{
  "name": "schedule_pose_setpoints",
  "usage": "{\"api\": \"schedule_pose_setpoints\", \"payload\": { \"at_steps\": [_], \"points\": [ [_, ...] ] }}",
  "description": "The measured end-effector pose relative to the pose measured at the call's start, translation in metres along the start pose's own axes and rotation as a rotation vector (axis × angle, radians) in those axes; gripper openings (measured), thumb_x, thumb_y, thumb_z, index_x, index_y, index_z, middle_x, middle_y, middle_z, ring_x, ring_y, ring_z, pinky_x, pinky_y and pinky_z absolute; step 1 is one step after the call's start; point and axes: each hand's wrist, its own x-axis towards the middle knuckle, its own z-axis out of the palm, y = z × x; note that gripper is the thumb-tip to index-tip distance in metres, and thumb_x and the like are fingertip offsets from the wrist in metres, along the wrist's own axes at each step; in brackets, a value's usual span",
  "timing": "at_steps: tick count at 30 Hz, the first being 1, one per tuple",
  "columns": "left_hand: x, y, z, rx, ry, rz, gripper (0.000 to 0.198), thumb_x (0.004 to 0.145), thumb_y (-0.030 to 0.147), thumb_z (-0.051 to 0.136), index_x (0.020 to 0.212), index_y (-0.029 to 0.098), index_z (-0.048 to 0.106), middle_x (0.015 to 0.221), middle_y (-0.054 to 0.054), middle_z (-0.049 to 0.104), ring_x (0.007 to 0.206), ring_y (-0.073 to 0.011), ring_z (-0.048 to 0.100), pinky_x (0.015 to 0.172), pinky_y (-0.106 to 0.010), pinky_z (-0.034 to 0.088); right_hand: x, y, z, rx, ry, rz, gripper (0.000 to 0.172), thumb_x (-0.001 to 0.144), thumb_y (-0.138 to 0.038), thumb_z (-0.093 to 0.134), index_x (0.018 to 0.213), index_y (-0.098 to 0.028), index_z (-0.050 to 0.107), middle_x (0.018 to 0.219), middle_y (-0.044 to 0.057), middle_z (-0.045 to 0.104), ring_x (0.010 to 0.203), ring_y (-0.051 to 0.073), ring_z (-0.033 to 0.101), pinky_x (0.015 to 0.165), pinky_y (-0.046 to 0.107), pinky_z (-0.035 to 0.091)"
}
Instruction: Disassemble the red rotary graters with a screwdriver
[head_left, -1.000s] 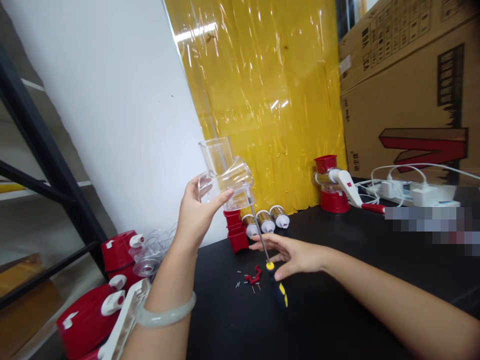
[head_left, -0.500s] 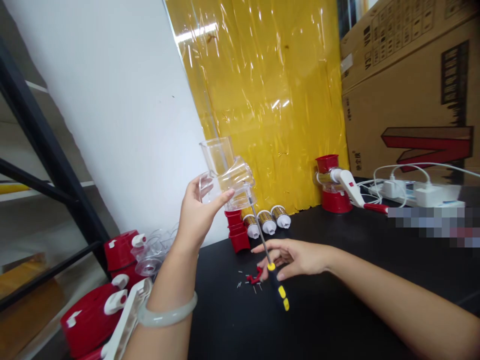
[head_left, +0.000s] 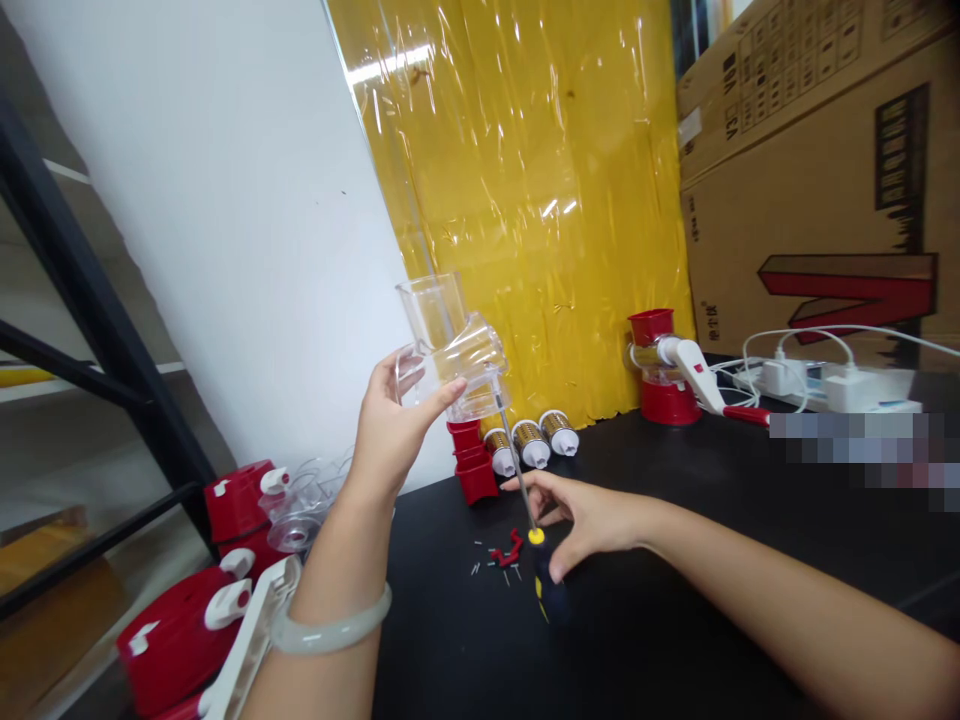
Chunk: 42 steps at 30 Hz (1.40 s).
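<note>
My left hand (head_left: 391,425) grips a clear plastic housing (head_left: 474,350) with an upright chute, holding it above the black table. A long screwdriver (head_left: 536,537) with a dark blue and yellow handle slants up to the underside of the housing, its tip meeting the clear plastic. My right hand (head_left: 600,515) is at the screwdriver, thumb against the handle and fingers curled loosely behind the shaft. The handle is smeared by motion. Below lie a small red plastic piece (head_left: 513,549) and several loose screws (head_left: 475,569).
Three white-ended grater drums (head_left: 533,444) stand beside red parts (head_left: 474,465) at the wall. An assembled red rotary grater (head_left: 667,370) is at the back right near white cables and chargers (head_left: 847,385). Red bases (head_left: 180,630) and clear parts (head_left: 300,515) crowd the left. A cardboard box (head_left: 817,200) rises at right.
The screwdriver handle has turned and swung slightly left. My right hand's fingers have shifted around it, with the thumb lower. My left hand and the housing stay nearly in place.
</note>
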Motion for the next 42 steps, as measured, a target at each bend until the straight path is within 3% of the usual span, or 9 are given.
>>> {"api": "schedule_pose_setpoints", "payload": {
  "at_steps": [4, 10, 13, 16, 20, 27, 34, 37, 42],
  "points": [
    [0.0, -0.001, 0.0, -0.011, 0.006, -0.01, 0.069, 0.059, 0.03, 0.088, 0.12, 0.024, 0.056, 0.141, -0.013, 0.054, 0.133, -0.0314, 0.05, 0.111, -0.052, 0.042, -0.003, -0.005, 0.0, 0.013, -0.053, -0.061, 0.104, 0.057, -0.035, 0.092, 0.146, -0.028, 0.037, 0.147, 0.012, 0.041, 0.143, 0.026, 0.032, 0.114, 0.045, 0.032],
    [0.0, -0.001, -0.001, -0.005, -0.001, -0.006, 0.07, 0.059, 0.03, 0.088, 0.121, 0.023, 0.056, 0.14, -0.013, 0.054, 0.132, -0.0313, 0.051, 0.11, -0.051, 0.042, 0.002, -0.002, 0.006, 0.039, -0.031, -0.038, 0.093, 0.059, -0.039, 0.09, 0.139, -0.02, 0.045, 0.099, 0.003, 0.061, 0.108, 0.022, 0.062, 0.105, 0.047, 0.042],
    [0.0, -0.001, 0.0, 0.003, 0.003, -0.006, 0.069, 0.06, 0.031, 0.088, 0.12, 0.024, 0.056, 0.14, -0.013, 0.053, 0.131, -0.0319, 0.051, 0.109, -0.051, 0.043, 0.003, 0.005, 0.003, -0.024, 0.11, -0.062, 0.108, 0.045, -0.038, 0.095, 0.14, -0.026, 0.045, 0.131, 0.008, 0.048, 0.129, 0.026, 0.047, 0.111, 0.045, 0.038],
    [0.0, 0.0, 0.0, 0.0, 0.005, -0.006, 0.069, 0.059, 0.03, 0.088, 0.121, 0.024, 0.056, 0.141, -0.013, 0.053, 0.132, -0.0315, 0.051, 0.11, -0.051, 0.042, 0.0, 0.001, 0.003, 0.001, 0.036, -0.123, 0.108, 0.05, -0.038, 0.094, 0.144, -0.031, 0.039, 0.147, 0.01, 0.038, 0.143, 0.026, 0.031, 0.114, 0.046, 0.034],
    [0.0, 0.001, 0.001, 0.009, 0.002, -0.013, 0.07, 0.06, 0.031, 0.088, 0.122, 0.024, 0.056, 0.14, -0.013, 0.053, 0.132, -0.0315, 0.051, 0.11, -0.051, 0.042, -0.002, -0.009, 0.011, 0.078, -0.155, -0.086, 0.081, 0.071, -0.042, 0.082, 0.14, -0.022, 0.045, 0.107, 0.006, 0.065, 0.115, 0.023, 0.061, 0.106, 0.046, 0.04],
    [0.0, -0.001, -0.001, 0.011, 0.004, 0.015, 0.069, 0.061, 0.03, 0.087, 0.122, 0.024, 0.056, 0.14, -0.013, 0.054, 0.131, -0.031, 0.051, 0.11, -0.05, 0.042, 0.004, -0.002, 0.009, -0.113, 0.129, -0.036, 0.076, 0.051, -0.04, 0.093, 0.118, -0.019, 0.063, 0.089, -0.003, 0.056, 0.086, 0.015, 0.059, 0.087, 0.032, 0.048],
    [0.0, -0.002, -0.002, 0.011, 0.001, 0.019, 0.069, 0.061, 0.031, 0.088, 0.122, 0.024, 0.056, 0.141, -0.013, 0.053, 0.131, -0.0308, 0.051, 0.109, -0.049, 0.043, -0.005, -0.011, 0.004, -0.014, -0.147, -0.098, 0.072, 0.078, -0.038, 0.077, 0.14, -0.021, 0.045, 0.115, 0.009, 0.064, 0.118, 0.022, 0.059, 0.105, 0.043, 0.042],
    [0.0, -0.002, -0.002, 0.005, -0.001, 0.013, 0.07, 0.06, 0.031, 0.088, 0.122, 0.024, 0.056, 0.141, -0.013, 0.053, 0.131, -0.031, 0.051, 0.109, -0.05, 0.043, -0.002, -0.007, 0.006, -0.049, -0.046, -0.022, 0.086, 0.067, -0.042, 0.085, 0.141, -0.022, 0.045, 0.103, 0.004, 0.062, 0.107, 0.021, 0.063, 0.102, 0.043, 0.044],
    [0.0, -0.001, -0.002, -0.003, -0.002, 0.014, 0.068, 0.061, 0.03, 0.088, 0.121, 0.025, 0.057, 0.141, -0.012, 0.053, 0.131, -0.0308, 0.051, 0.11, -0.05, 0.042, -0.005, -0.009, 0.001, -0.143, -0.018, 0.001, 0.111, 0.053, -0.039, 0.092, 0.148, -0.028, 0.036, 0.134, 0.009, 0.048, 0.13, 0.025, 0.047, 0.112, 0.044, 0.034]
  ]
}}
